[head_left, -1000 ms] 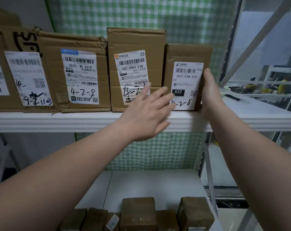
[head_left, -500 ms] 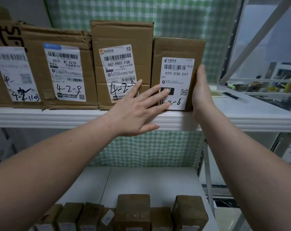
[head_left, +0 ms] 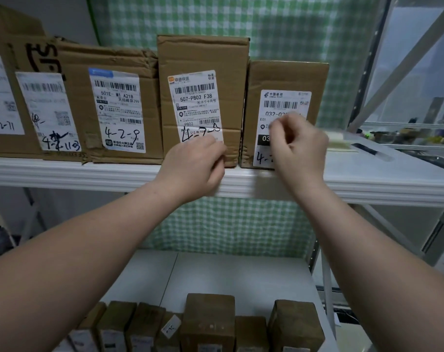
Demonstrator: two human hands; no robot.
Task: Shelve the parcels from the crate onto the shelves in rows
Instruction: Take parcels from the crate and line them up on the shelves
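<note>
The left hand [head_left: 198, 168] is hanging clenched at the lip of the shelf [head_left: 383, 179]. The right hand [head_left: 298, 143], also clenched, is fronting the end box [head_left: 287, 74]. The shelf is continuing rightward.

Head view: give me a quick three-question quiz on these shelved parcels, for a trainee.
1. True or false: the China Post parcel stands taller than the 507-P802 parcel beside it.
2. Where in the upper shelf's row is the China Post parcel? A: left end. B: middle. C: right end.
3. Which hand covers part of the China Post parcel's label?

Key: 1 false; 2 C; 3 the right hand.
</note>
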